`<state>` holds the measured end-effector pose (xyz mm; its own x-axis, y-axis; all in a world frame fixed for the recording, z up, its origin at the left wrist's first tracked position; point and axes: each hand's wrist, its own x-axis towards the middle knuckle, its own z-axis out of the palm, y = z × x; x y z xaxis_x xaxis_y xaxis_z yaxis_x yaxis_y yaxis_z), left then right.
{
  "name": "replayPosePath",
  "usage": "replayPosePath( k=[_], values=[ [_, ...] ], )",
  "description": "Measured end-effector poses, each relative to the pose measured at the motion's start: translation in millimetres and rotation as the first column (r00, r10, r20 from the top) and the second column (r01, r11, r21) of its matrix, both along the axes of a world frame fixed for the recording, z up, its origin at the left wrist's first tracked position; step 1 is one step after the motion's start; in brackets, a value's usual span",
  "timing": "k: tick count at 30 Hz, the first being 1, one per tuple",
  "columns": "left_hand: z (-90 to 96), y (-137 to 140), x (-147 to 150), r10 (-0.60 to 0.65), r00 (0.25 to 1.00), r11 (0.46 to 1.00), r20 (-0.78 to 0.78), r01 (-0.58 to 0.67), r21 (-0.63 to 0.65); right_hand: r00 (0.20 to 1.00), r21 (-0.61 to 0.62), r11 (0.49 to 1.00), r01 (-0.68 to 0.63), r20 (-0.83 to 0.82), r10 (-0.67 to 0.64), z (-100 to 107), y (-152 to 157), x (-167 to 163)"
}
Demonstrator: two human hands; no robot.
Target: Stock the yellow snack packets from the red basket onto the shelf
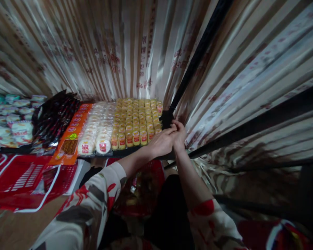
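My left hand (163, 141) and my right hand (180, 134) meet at the right end of the shelf. Rows of small wrapped yellow cakes (136, 121) lie just left of them, and my left hand covers the front right corner of these rows. My left fingers point right and press together against my right hand. The right fingers are bent inward over the left fingertips. Whatever lies between the hands, if anything, is hidden. Behind my fingers shows a dark bare bit of shelf (167, 118).
Further left lie round white wrapped cakes (103, 144), an orange snack packet (72, 139), dark packets (56, 119) and white-green packets (21, 132). Red baskets (23, 178) stand below; another red basket (158, 173) is between my knees. A black pole (195, 62) slants beside a pleated curtain (130, 52).
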<state>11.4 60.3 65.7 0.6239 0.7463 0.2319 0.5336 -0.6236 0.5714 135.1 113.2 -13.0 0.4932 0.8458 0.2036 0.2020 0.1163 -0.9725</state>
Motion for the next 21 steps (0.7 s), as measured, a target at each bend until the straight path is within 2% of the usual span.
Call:
replayPosePath(
  k=[3, 6, 9, 11, 13, 14, 15, 16, 18, 19, 20, 21],
  values=[
    [-4.5, -37.4, -22.9, -0.019, 0.998, 1.0, 0.055, 0.017, 0.025, 0.998, 0.053, 0.998, 0.015, -0.063, -0.012, 11.0, -49.2, -26.1],
    [-20.5, -80.3, -48.8, 0.048, 0.986, 0.999, 0.16, -0.044, -0.032, 0.998, 0.058, 0.996, -0.064, -0.013, 0.065, 8.5, -103.5, -57.1],
    [-49.4, -125.1, -72.8, 0.215, 0.951, 0.971, 0.22, -0.183, -0.156, 0.973, -0.022, 0.973, -0.228, 0.038, 0.229, -20.0, -152.2, -86.0],
    [-74.6, -150.0, -86.0, 0.368, 0.907, 0.913, 0.206, -0.312, -0.262, 0.942, -0.147, 0.932, -0.332, -0.003, 0.335, -49.6, -175.6, -102.1],
    [-102.2, -166.6, -97.2, 0.48, 0.863, 0.84, 0.155, -0.402, -0.364, 0.906, -0.354, 0.844, -0.404, -0.03, 0.421, -79.8, -190.3, -115.5],
    [-116.0, -171.2, -102.4, 0.53, 0.841, 0.791, 0.105, -0.446, -0.419, 0.88, -0.447, 0.783, -0.432, -0.02, 0.474, -93.2, -194.7, -121.4],
    [-129.4, -173.5, -107.5, 0.579, 0.814, 0.728, 0.044, -0.492, -0.477, 0.847, -0.506, 0.723, -0.47, -0.027, 0.532, -104.9, -197.4, -126.9],
    [-142.0, -173.6, -112.7, 0.633, 0.773, 0.645, -0.03, -0.549, -0.531, 0.827, -0.541, 0.687, -0.486, -0.032, 0.561, -114.7, -198.8, -131.8],
    [-164.1, -169.4, -122.5, 0.719, 0.666, 0.441, -0.199, -0.658, -0.61, 0.801, -0.577, 0.639, -0.509, -0.047, 0.596, -129.5, -198.3, -140.3],
    [-173.2, -166.0, -126.9, 0.739, 0.619, 0.356, -0.266, -0.694, -0.625, 0.799, -0.588, 0.628, -0.51, -0.053, 0.599, -135.2, -196.7, -144.0],
    [-180.9, -162.3, -130.7, 0.742, 0.589, 0.303, -0.319, -0.719, -0.625, 0.795, -0.602, 0.613, -0.511, -0.06, 0.603, -140.1, -194.4, -147.2],
    [-187.4, -158.5, -133.5, 0.735, 0.578, 0.28, -0.355, -0.735, -0.618, 0.791, -0.615, 0.598, -0.514, -0.07, 0.608, -144.6, -191.7, -150.2]
  ],
)
